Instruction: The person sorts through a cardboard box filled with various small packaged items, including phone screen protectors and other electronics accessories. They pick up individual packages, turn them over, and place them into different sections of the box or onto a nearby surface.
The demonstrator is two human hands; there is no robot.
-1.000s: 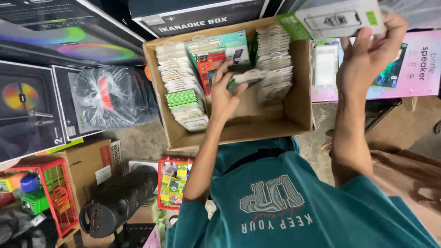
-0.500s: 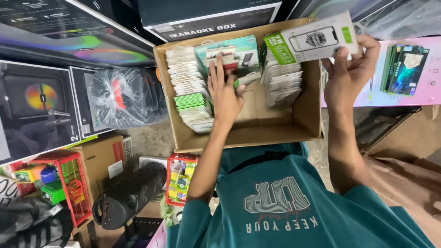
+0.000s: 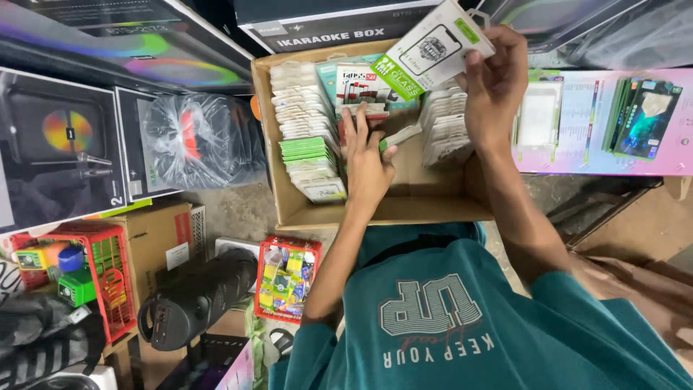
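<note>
An open cardboard box holds rows of flat white and green packets. My left hand is inside the box. Its fingers lie spread on the middle row of red and teal packets, and its thumb is beside a tilted green-edged packet. My right hand holds a white and green screen-protector packet up over the far part of the box, above the right-hand row of packets.
A pink box at the right carries more packets. Black speaker cartons and a plastic-wrapped item stand at the left. Below are a red basket, a black cylindrical speaker and a red crate.
My right hand has carried its packet leftward, from over the pink box to above the cardboard box. My left hand let go of a packet and now rests on the middle row.
</note>
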